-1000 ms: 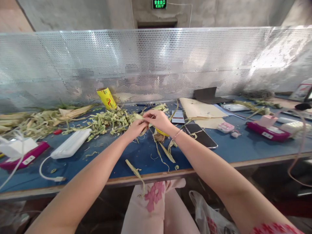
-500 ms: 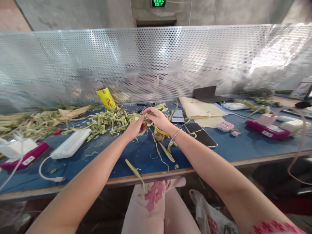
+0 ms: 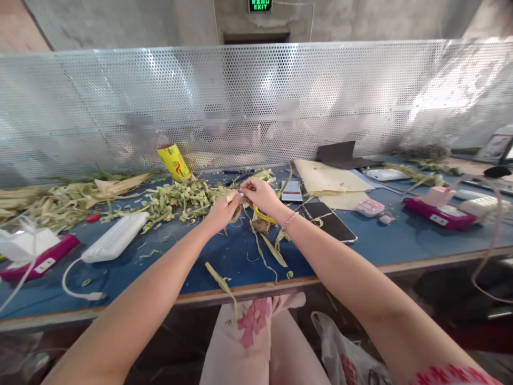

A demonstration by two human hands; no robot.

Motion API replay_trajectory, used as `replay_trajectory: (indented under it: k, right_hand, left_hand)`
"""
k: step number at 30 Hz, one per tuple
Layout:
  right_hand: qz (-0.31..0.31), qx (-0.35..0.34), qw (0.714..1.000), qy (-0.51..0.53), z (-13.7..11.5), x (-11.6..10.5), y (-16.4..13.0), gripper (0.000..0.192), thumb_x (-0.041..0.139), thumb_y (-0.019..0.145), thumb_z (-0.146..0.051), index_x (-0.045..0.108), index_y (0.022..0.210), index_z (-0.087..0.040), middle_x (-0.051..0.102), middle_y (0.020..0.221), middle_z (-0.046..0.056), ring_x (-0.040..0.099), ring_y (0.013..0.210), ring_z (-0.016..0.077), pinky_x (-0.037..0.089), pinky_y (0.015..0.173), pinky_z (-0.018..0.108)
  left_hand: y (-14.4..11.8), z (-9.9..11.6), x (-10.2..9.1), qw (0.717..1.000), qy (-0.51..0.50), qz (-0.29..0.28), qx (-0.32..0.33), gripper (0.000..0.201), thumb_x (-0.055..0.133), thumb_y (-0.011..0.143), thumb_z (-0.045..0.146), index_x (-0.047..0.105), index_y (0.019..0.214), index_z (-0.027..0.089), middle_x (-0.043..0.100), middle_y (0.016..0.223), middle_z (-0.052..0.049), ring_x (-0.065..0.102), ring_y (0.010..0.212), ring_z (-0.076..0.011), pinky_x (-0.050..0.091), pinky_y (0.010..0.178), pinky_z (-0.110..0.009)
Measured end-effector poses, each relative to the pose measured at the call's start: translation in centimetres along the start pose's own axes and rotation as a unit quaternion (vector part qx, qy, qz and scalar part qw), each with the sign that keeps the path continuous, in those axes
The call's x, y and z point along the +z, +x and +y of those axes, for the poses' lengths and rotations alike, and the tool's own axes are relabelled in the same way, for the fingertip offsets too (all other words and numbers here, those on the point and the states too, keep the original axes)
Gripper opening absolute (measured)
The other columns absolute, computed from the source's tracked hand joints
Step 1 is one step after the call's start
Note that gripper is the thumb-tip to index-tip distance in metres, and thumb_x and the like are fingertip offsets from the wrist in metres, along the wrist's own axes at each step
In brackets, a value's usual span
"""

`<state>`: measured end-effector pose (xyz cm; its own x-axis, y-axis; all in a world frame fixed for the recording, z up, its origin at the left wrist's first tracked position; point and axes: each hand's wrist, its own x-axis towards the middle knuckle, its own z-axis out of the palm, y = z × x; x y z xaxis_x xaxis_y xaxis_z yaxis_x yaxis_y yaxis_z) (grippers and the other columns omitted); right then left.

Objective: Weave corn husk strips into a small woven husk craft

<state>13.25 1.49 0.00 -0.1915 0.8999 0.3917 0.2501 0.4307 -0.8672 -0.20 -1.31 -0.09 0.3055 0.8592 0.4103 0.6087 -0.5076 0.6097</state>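
Note:
My left hand (image 3: 223, 209) is closed over the middle of the table, a pale bit of corn husk (image 3: 230, 199) showing at its fingers. My right hand (image 3: 258, 193) meets it fingertip to fingertip, thumb and forefinger pinched on the same piece; most of that piece is hidden. Under my right wrist lies a yellow ring (image 3: 265, 216) with a bundle of brown fibres (image 3: 262, 226) beside it. A heap of knotted pale-green husk strips (image 3: 180, 200) spreads just left of my hands. Loose husk strips (image 3: 276, 251) lie on the near side.
A yellow tube (image 3: 174, 162) leans near the perforated metal screen (image 3: 256, 96). On the left are a white power bank (image 3: 116, 237) and a magenta power strip (image 3: 40, 258). To the right lie a dark tablet (image 3: 331, 222), brown paper (image 3: 334, 176) and a pink case (image 3: 370, 207).
My fingers have shifted slightly, with the left hand turned a little and the right fingertips still pinching against it. Everything on the table stays put.

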Motion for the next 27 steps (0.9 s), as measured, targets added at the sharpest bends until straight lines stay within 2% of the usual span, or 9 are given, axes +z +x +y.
replay_trajectory:
  k: [4, 7, 10, 17, 20, 23, 27]
  right_hand:
    - [-0.005, 0.031, 0.999, -0.007, 0.2, 0.1, 0.2, 0.013, 0.044, 0.07, -0.011, 0.056, 0.076, -0.014, 0.051, 0.061, -0.003, 0.044, 0.048, 0.0064, 0.037, 0.052, 0.021]
    - [-0.04, 0.004, 0.999, 0.012, 0.6, 0.1, 0.3, 0.016, 0.042, 0.07, -0.011, 0.055, 0.064, -0.015, 0.051, 0.06, -0.002, 0.043, 0.054, 0.0075, 0.036, 0.055, 0.021]
    - [-0.067, -0.03, 0.996, 0.051, 1.0, 0.3, 0.4, 0.021, 0.04, 0.072, -0.013, 0.05, 0.053, -0.016, 0.05, 0.058, -0.002, 0.045, 0.059, 0.0088, 0.037, 0.06, 0.021]
    - [-0.047, -0.033, 0.982, 0.179, 0.8, 0.9, 0.2, 0.015, 0.049, 0.077, -0.028, 0.058, 0.075, -0.016, 0.059, 0.073, 0.001, 0.053, 0.071, 0.01, 0.043, 0.071, 0.023]
    - [-0.024, -0.05, 0.98, 0.19, 0.5, 0.8, 0.0, 0.016, 0.049, 0.078, -0.031, 0.057, 0.077, -0.017, 0.058, 0.074, 0.001, 0.051, 0.065, 0.0088, 0.043, 0.062, 0.021]
    - [-0.03, -0.051, 0.98, 0.188, 0.2, 0.8, -0.3, 0.024, 0.045, 0.08, -0.04, 0.055, 0.078, -0.018, 0.053, 0.071, 0.0, 0.046, 0.056, 0.0076, 0.039, 0.048, 0.02]
    - [-0.038, -0.04, 0.978, 0.203, 0.1, 0.9, -0.6, 0.037, 0.037, 0.081, -0.052, 0.048, 0.07, -0.019, 0.046, 0.066, -0.001, 0.042, 0.053, 0.0067, 0.035, 0.043, 0.019]
  left_hand:
    - [-0.1, 0.2, -0.1, 0.999, 0.009, -0.009, 0.038, 0.027, 0.034, 0.085, 0.031, 0.042, 0.062, 0.019, 0.039, 0.05, 0.004, 0.041, 0.053, -0.0114, 0.033, 0.058, -0.023]
    - [-0.1, 0.0, 0.1, 0.998, -0.016, -0.009, 0.06, 0.026, 0.038, 0.083, 0.028, 0.042, 0.059, 0.019, 0.04, 0.05, 0.003, 0.042, 0.056, -0.0121, 0.033, 0.06, -0.023]
    - [-0.1, -0.1, 0.2, 0.996, -0.068, -0.013, 0.054, 0.026, 0.045, 0.08, 0.028, 0.043, 0.055, 0.019, 0.041, 0.049, 0.003, 0.041, 0.055, -0.0122, 0.032, 0.058, -0.023]
    - [-0.3, 0.6, -0.1, 0.987, -0.16, -0.007, 0.018, 0.029, 0.052, 0.077, 0.039, 0.048, 0.057, 0.018, 0.041, 0.049, 0.003, 0.036, 0.048, -0.0097, 0.03, 0.051, -0.022]
    - [-0.3, 0.4, 0.0, 0.983, -0.181, -0.021, 0.004, 0.034, 0.048, 0.078, 0.045, 0.047, 0.059, 0.018, 0.042, 0.045, 0.004, 0.038, 0.043, -0.0087, 0.03, 0.048, -0.022]
    - [-0.1, 0.0, 0.3, 0.975, -0.222, -0.007, -0.019, 0.036, 0.049, 0.076, 0.048, 0.046, 0.059, 0.017, 0.042, 0.042, 0.005, 0.037, 0.039, -0.007, 0.029, 0.044, -0.021]
    - [0.2, -0.3, 0.8, 0.945, -0.319, 0.014, -0.063, 0.036, 0.059, 0.069, 0.049, 0.046, 0.061, 0.017, 0.039, 0.04, 0.007, 0.032, 0.036, -0.0044, 0.023, 0.039, -0.019]
